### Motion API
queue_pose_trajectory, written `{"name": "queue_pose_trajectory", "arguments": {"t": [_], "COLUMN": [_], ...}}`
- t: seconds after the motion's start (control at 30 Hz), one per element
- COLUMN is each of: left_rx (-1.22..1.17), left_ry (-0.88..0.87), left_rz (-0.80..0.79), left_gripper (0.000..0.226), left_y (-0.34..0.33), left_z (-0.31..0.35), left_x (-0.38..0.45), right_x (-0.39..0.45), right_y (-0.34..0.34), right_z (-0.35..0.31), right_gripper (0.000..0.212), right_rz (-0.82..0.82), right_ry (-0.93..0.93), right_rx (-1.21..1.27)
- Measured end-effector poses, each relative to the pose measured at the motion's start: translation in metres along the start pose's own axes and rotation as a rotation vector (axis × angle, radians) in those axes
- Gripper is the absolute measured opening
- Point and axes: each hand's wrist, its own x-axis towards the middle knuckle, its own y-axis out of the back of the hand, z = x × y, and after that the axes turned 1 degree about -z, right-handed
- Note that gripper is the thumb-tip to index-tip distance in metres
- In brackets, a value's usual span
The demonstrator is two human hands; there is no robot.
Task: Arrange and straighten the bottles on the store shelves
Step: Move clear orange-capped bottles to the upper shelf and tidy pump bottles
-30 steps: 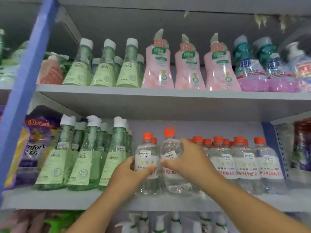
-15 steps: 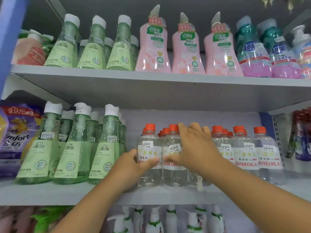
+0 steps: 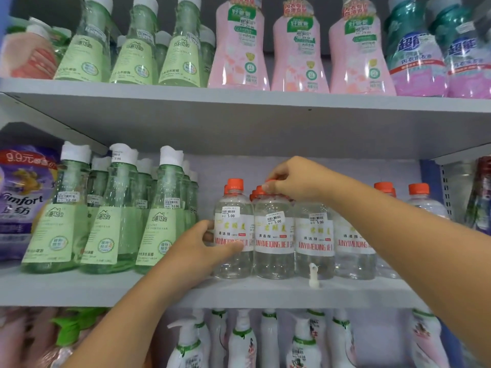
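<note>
Right hand [image 3: 297, 179] now up from bottle body to orange cap [image 3: 263, 188], pinching it; left hand [image 3: 204, 245] still gripping leftmost clear bottle [image 3: 233, 235]

Open space above the clear bottles [image 3: 273, 235]; green bottles [image 3: 162, 216] crowd their left side.

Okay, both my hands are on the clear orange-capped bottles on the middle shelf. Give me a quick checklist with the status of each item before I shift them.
1. Left hand holds the leftmost clear bottle at its label: ok.
2. Right hand pinches the orange cap of the second clear bottle: ok.
3. Front-row labels face outward: ok, price stickers and red print are readable.
4. Front-row bottles stand upright: ok, none visibly tipped.
5. Shelf edge free of strays: not ok, a small white piece stands in front of the third bottle.
6. Back rows straight: cannot tell, hidden behind the front row and the right forearm.
</note>
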Motion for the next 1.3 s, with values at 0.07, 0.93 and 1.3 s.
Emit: {"name": "queue_pose_trajectory", "arguments": {"t": [0.07, 0.93, 1.3], "left_rx": [0.005, 0.082, 0.082], "left_ry": [-0.001, 0.006, 0.022], "left_rz": [0.004, 0.015, 0.009], "left_gripper": [0.041, 0.064, 0.060], "left_y": [0.000, -0.002, 0.000], "left_z": [-0.002, 0.001, -0.006], "left_x": [0.001, 0.000, 0.007], "right_x": [0.001, -0.030, -0.170], "right_y": [0.001, 0.013, 0.024], "right_z": [0.001, 0.005, 0.196], "right_gripper": [0.020, 0.055, 0.077], "right_rz": [-0.009, 0.110, 0.433], "right_ry": [0.014, 0.008, -0.585], "right_rx": [0.003, 0.037, 0.487]}}
